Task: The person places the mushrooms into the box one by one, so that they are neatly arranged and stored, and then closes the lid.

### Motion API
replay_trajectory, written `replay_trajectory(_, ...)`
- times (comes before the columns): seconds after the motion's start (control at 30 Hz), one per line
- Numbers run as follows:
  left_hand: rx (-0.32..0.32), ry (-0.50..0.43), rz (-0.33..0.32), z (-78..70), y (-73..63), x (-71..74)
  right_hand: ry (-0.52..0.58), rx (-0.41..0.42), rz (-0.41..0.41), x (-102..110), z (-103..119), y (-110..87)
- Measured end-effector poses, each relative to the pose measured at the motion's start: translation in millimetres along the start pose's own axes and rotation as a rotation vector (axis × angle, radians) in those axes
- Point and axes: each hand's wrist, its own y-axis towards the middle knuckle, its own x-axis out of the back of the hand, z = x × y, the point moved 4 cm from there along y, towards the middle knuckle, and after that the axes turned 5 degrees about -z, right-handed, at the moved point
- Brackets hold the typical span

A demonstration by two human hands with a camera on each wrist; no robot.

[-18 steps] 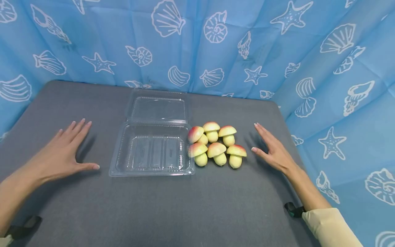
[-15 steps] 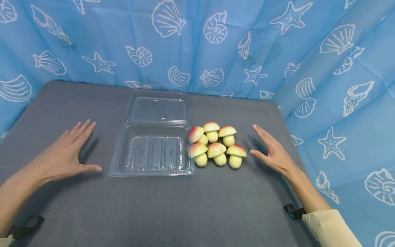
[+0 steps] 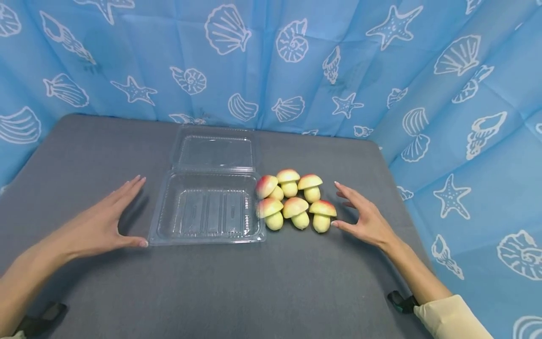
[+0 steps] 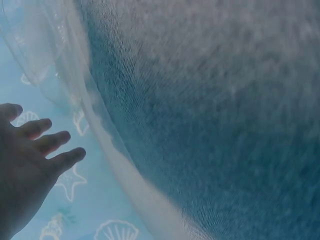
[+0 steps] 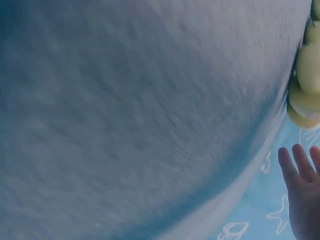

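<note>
A clear plastic clamshell container [image 3: 207,239] lies on the grey table with its lid [image 3: 217,150] folded back toward the curtain. Right beside it, two rows of toy mushrooms [image 3: 296,207], yellow with reddish caps, stand close together; the leftmost ones overlap the container's right rim. My left hand [image 3: 103,226] is just left of the container, thumb apart from the fingers and holding nothing. At the right end of the mushrooms my right hand [image 3: 366,219] hovers, its thumb tip right at the nearest front-row mushroom [image 3: 322,216]. In the left wrist view the fingers [image 4: 52,142] are spread.
A grey cloth-covered table [image 3: 237,287] reaches back to a blue curtain [image 3: 262,61] printed with white shells and starfish. The curtain also runs along the right side. Dark straps [image 3: 402,302] circle both wrists.
My left hand has moved right, toward the container's left side. My right hand has moved left to the mushrooms, its fingers bending a little more. The container and mushrooms stay in place.
</note>
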Motion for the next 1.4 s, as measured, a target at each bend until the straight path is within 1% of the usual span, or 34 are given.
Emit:
replay_trajectory(0.13, -0.019, -0.04, 0.01, -4.2, -0.7, -5.1, 0.021, 0.006, 0.002, -1.6, 20.1, 1.4)
replay_trajectory(0.23, -0.021, -0.058, 0.028, -7.6, 0.2, -7.6, 0.068, -0.031, 0.008, -2.2, 31.6, 3.5)
replay_trajectory(0.3, -0.005, -0.072, 0.051, -8.9, 1.6, -8.9, 0.099, -0.059, 0.012, -6.4, 27.9, 1.3)
replay_trajectory(0.37, 0.014, -0.081, 0.073, -9.0, 3.0, -10.8, 0.142, -0.088, 0.016, -12.0, 18.8, -2.0)
replay_trajectory(0.47, 0.032, -0.099, 0.096, -9.0, 3.9, -14.0, 0.155, -0.093, 0.022, -20.0, 5.5, -6.8)
replay_trajectory(0.5, 0.032, -0.106, 0.099, -9.5, 4.1, -14.8, 0.155, -0.095, 0.027, -21.2, 4.1, -7.3)
replay_trajectory(0.63, 0.016, -0.132, 0.098, -15.0, 6.6, -19.9, 0.113, -0.076, 0.032, -23.6, 4.6, -9.6)
replay_trajectory(0.8, 0.013, -0.163, 0.098, -19.6, 7.2, -26.3, 0.083, -0.068, 0.045, -27.3, 5.8, -12.9)
replay_trajectory(0.9, 0.011, -0.166, 0.1, -21.6, 6.6, -27.2, 0.08, -0.066, 0.057, -31.1, 6.4, -12.1)
replay_trajectory(1.07, 0.007, -0.173, 0.109, -24.6, 9.3, -27.3, 0.049, -0.056, 0.052, -34.1, 7.2, -8.7)
replay_trajectory(1.23, -0.01, -0.177, 0.097, -26.1, 12.7, -26.1, 0.039, -0.038, 0.034, -32.2, 7.6, -5.0)
replay_trajectory(1.4, -0.004, -0.172, 0.098, -27.3, 14.3, -25.1, 0.049, -0.015, 0.019, -30.1, 7.1, -2.9)
